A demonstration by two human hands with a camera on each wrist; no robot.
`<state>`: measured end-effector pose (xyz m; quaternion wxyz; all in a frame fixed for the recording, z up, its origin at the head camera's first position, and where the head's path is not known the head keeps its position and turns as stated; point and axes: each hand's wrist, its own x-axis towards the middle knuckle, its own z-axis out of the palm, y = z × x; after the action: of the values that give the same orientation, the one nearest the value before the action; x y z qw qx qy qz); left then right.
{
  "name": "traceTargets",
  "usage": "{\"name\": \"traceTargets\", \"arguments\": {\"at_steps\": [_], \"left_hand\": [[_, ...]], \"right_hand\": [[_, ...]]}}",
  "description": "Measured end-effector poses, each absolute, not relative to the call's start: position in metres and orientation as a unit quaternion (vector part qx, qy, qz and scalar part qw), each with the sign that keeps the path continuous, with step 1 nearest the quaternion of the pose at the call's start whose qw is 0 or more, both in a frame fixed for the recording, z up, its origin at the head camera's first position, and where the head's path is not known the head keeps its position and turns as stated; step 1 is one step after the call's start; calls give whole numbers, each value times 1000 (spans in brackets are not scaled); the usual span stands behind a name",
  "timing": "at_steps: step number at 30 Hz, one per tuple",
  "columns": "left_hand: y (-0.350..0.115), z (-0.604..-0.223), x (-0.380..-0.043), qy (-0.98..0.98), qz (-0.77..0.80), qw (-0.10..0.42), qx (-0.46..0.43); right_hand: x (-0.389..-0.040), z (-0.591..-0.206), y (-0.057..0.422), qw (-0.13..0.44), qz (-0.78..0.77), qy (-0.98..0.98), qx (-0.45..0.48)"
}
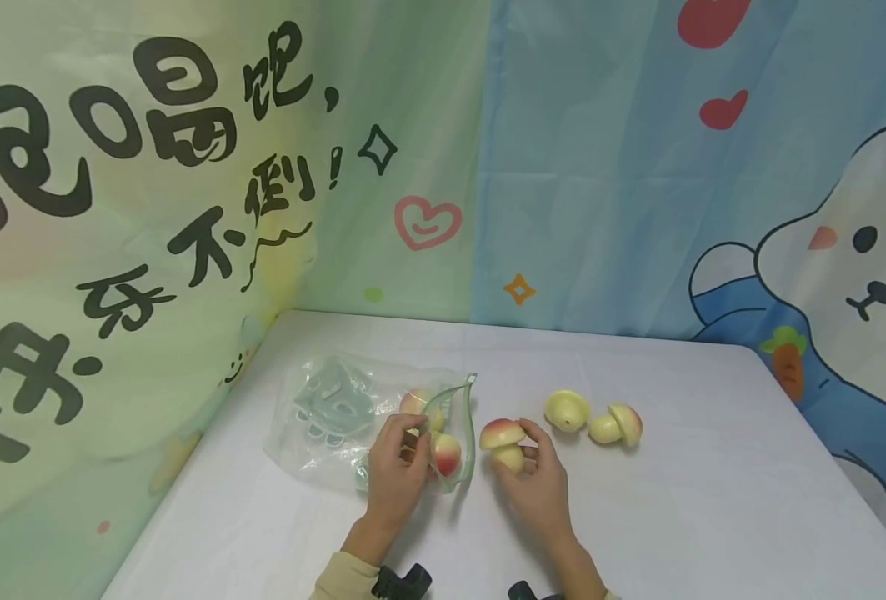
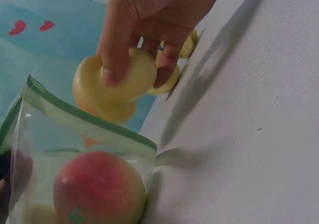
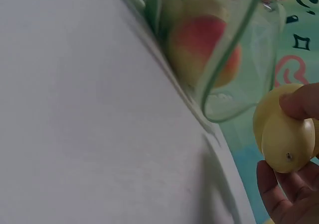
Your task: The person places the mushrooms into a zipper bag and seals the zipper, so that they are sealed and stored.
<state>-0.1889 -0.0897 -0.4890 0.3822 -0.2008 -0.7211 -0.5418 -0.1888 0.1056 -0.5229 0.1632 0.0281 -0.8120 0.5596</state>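
My left hand (image 1: pixel 399 473) pinches the upper edge of a clear zip bag (image 1: pixel 292 442), whose green-edged mouth stands open to the right. Inside the bag, near the mouth, are toy mushrooms with red-and-yellow caps; one red cap (image 2: pixel 99 189) shows large in the left wrist view. My right hand (image 1: pixel 536 487) holds another toy mushroom (image 1: pixel 501 446) just right of the bag mouth, thumb on its pale yellow stem (image 3: pixel 288 144). In the left wrist view this held mushroom (image 2: pixel 117 89) hangs above the bag's zip edge (image 2: pixel 94 119).
Two more toy mushrooms lie on the white table (image 1: pixel 713 500) beyond my right hand: one stem up (image 1: pixel 566 410), one on its side (image 1: pixel 617 425). A printed curtain (image 1: pixel 585 208) rises behind the table's back edge.
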Motion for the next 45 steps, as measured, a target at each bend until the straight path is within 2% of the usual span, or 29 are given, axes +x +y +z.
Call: {"name": "traceTargets", "arguments": {"at_steps": [3, 6, 15, 30, 35, 41, 45], "left_hand": [[-91, -503, -196, -725, -541, 376, -201], [-93, -514, -201, -734, -532, 371, -201], [-95, -514, -201, -742, -510, 379, -213], [-93, -520, -198, -749, -495, 381, -219], [-91, -514, -199, -748, -491, 387, -222], [-88, -490, -188, -742, -499, 390, -220], [-87, -478, -182, -745, -497, 388, -219]], "right_hand": [[-193, -533, 99, 145, 564, -812, 43], [-195, -535, 91, 150, 564, -809, 71], [-200, -540, 80, 149, 549, -815, 111], [-207, -541, 57, 86, 502, -845, 164], [-209, -538, 52, 95, 510, -836, 178], [-210, -538, 53, 72, 532, -824, 183], [-209, -538, 60, 77, 556, -809, 171]]}}
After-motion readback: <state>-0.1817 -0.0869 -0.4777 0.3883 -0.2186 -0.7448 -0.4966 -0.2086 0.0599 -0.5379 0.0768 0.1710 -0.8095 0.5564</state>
